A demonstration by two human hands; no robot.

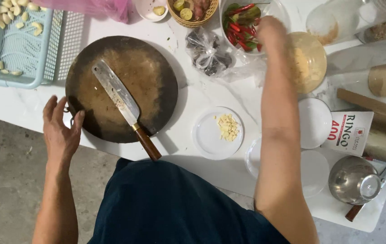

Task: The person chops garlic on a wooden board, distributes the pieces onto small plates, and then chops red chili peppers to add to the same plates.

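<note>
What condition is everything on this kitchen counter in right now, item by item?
Left hand: open, resting on the chopping board's edge.
Right hand: reaching over the chilli bowl, blurred.
Round chopping board: flat, stained.
Cleaver: lying on the board, unheld.
Small white plate: holds chopped garlic.
Chilli bowl: filled with red and green chillies.
Blue basket: holds peeled garlic cloves.

Worn matt wooden board [125,86] (steel cleaver [116,92], wood-handled)

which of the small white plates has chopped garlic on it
The white plate just right of the round chopping board, between it and the right forearm; the other white plates further right look bare.
</note>
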